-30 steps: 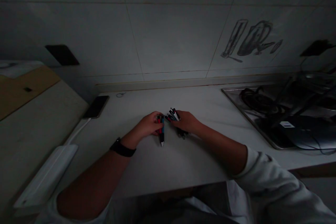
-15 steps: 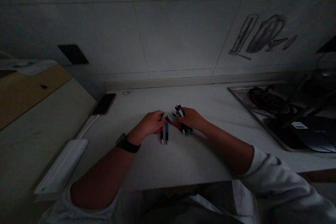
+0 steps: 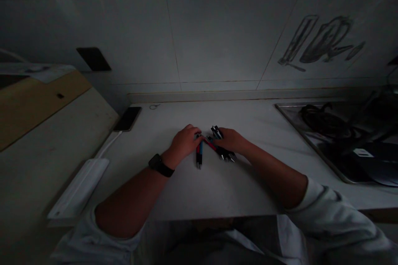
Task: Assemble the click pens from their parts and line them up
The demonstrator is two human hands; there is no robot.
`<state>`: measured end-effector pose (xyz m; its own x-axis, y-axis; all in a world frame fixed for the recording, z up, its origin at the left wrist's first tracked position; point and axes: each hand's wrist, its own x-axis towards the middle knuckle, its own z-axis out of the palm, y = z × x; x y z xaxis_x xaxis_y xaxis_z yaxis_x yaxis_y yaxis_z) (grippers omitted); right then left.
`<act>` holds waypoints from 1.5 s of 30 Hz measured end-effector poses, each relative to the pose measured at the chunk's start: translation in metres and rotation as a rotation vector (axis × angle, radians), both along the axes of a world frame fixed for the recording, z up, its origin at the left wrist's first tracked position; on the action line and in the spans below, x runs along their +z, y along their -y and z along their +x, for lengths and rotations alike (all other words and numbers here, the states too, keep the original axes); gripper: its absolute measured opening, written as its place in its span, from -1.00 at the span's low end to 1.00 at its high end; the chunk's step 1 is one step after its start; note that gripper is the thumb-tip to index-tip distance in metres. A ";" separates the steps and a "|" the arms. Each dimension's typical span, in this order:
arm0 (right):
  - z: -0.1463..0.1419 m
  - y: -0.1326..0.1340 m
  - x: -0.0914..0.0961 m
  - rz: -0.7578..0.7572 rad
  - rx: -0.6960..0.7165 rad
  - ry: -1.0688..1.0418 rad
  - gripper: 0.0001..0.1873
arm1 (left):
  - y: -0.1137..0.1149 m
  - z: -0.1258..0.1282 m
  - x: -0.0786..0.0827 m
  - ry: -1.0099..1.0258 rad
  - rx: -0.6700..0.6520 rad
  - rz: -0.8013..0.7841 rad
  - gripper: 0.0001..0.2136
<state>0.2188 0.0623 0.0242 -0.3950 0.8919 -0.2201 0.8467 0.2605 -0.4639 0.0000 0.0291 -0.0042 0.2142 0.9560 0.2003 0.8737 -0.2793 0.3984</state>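
My left hand [image 3: 186, 138] wears a black watch [image 3: 161, 165] on its wrist and is closed, fingers and thumb at the upper ends of a red pen [image 3: 198, 153] and a blue pen [image 3: 201, 151]. Those two lie side by side on the white countertop [image 3: 186, 192], metal tips toward me. My right hand [image 3: 229, 139] is wrapped round a bunch of several pens [image 3: 217, 132], mostly black with silver tips. Another red pen [image 3: 210, 143] slants from the bunch toward my left thumb. The palm hides part of the bunch.
Back left on the countertop are a phone [image 3: 127, 119] and a small ring [image 3: 153, 107]. A white power strip [image 3: 79, 188] lies nearer, beside a board [image 3: 52, 132]. At the right, a metal-rimmed sink or tray [image 3: 306, 143] holds dark cables [image 3: 321, 120]. A tiled wall [image 3: 214, 41] stands behind.
The red and blue pens, apart before, now touch side by side under my left fingers. My left hand has turned more over their tops. The right hand still holds the bunch; the view shifted slightly.
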 end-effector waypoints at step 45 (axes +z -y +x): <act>0.050 -0.021 0.004 -0.091 -0.027 0.020 -0.54 | -0.002 0.035 -0.020 0.126 -0.280 0.099 -0.57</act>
